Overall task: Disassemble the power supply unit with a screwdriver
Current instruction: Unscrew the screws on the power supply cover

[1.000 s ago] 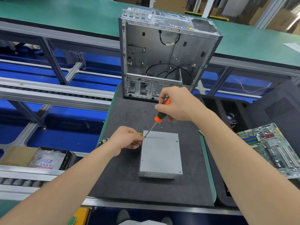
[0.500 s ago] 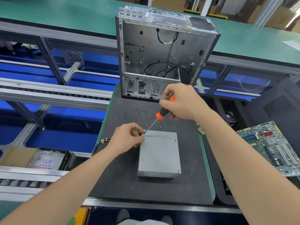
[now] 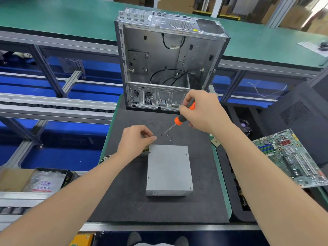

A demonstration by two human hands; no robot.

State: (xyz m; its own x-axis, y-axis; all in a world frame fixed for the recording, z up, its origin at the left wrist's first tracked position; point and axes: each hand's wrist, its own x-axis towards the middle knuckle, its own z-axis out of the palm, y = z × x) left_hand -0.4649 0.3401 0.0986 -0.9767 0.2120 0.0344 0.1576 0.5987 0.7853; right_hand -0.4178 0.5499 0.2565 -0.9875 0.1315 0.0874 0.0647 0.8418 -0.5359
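We see the power supply unit (image 3: 169, 170), a plain grey sheet-metal box with a matte, faintly scuffed top, lying flat near the middle of a dark foam mat (image 3: 124, 192) on the green-edged bench (image 3: 221, 174). Its long axis runs near to far, and small screw points sit close to the corners of its top.

Our right hand (image 3: 204, 110) grips the screwdriver (image 3: 177, 121), its fingers wrapped round the orange-and-black handle. The thin steel shaft slants down and to the near left, and its tip reaches the mat just beyond the far edge of the box, beside two small loose screws (image 3: 168, 137).

Our left hand (image 3: 136, 139) hovers over the box's far left corner with curled fingers, thumb and forefinger tips pressed together; we cannot tell whether anything sits between them.

At the far end of the mat stands an open computer case (image 3: 168, 59) of bare stamped metal with black cables inside. A green circuit board (image 3: 292, 157) lies to the right.
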